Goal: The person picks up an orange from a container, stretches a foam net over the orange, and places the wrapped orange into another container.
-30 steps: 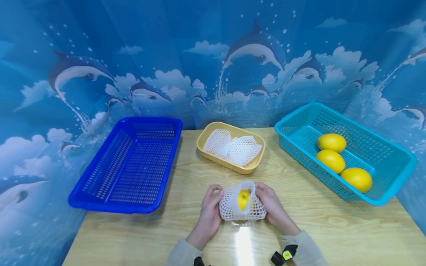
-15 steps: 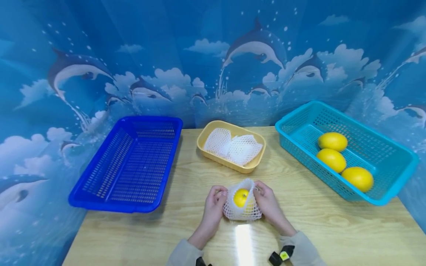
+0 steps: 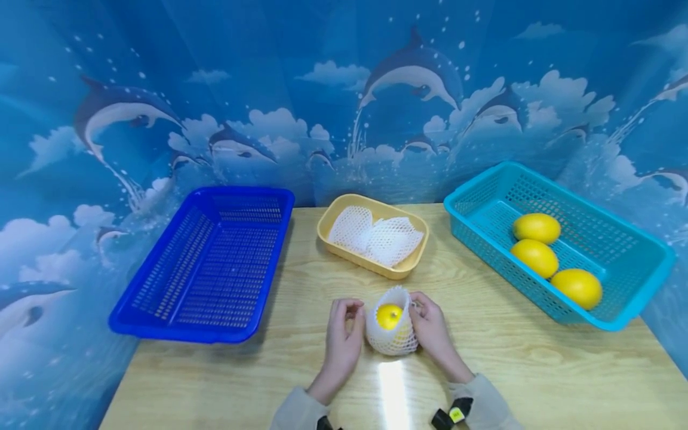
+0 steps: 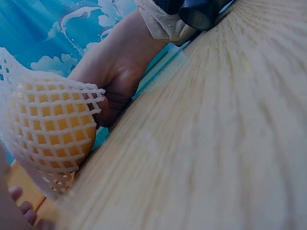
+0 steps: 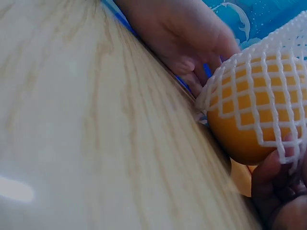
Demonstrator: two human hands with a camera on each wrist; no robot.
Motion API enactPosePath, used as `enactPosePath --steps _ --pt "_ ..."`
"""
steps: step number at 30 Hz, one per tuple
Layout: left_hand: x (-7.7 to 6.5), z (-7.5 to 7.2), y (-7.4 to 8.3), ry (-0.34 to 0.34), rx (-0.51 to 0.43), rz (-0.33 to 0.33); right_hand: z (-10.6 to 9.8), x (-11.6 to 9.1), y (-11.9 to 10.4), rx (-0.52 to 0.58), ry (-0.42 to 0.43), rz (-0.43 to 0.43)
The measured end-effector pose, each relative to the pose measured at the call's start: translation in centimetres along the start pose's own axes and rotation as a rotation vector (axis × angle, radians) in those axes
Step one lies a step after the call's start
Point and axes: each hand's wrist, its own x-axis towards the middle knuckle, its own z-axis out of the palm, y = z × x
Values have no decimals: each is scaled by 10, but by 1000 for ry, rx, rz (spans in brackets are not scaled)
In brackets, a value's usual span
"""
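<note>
On the table, a smooth yellow oval fruit [image 3: 389, 316] sits partly inside a white foam fruit net [image 3: 395, 342]; its stem end shows through the net's opening. My right hand [image 3: 433, 327] pinches the net's edge on the right; thumb and fingertips grip the mesh in the right wrist view. My left hand [image 3: 342, 340] is just left of the net with its fingers loosely bent, a small gap between them in the head view. Through the mesh, the fruit's side [image 4: 55, 124] shows in the left wrist view, while part of it stays bare in the right wrist view.
A yellow tray [image 3: 395, 274] with white foam nets [image 3: 387, 242] stands behind the hands. At the left is a dark blue basket [image 3: 226, 269]. A teal basket [image 3: 486, 275] at the right holds several yellow fruits [image 3: 577, 288]. A dolphin-print curtain [image 3: 322, 89] hangs behind the table.
The net has drawn in from a wide stretch to a close fit round the fruit. My left hand has let go of its left edge; the right keeps its pinch.
</note>
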Motion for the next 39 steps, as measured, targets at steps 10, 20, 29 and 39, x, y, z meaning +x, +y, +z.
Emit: enactPosePath --steps 10,20,29,39 --pt "-3 2 -5 -323 -109 280 1 -1 0 26 13 4" --pt "-5 15 -3 -370 11 179 -1 -4 13 -278 93 -293" --pt "-1 15 -6 -351 72 237 -3 0 15 -364 121 -354" --pt "0 15 0 -201 73 360 -12 0 4 84 -294 -32"
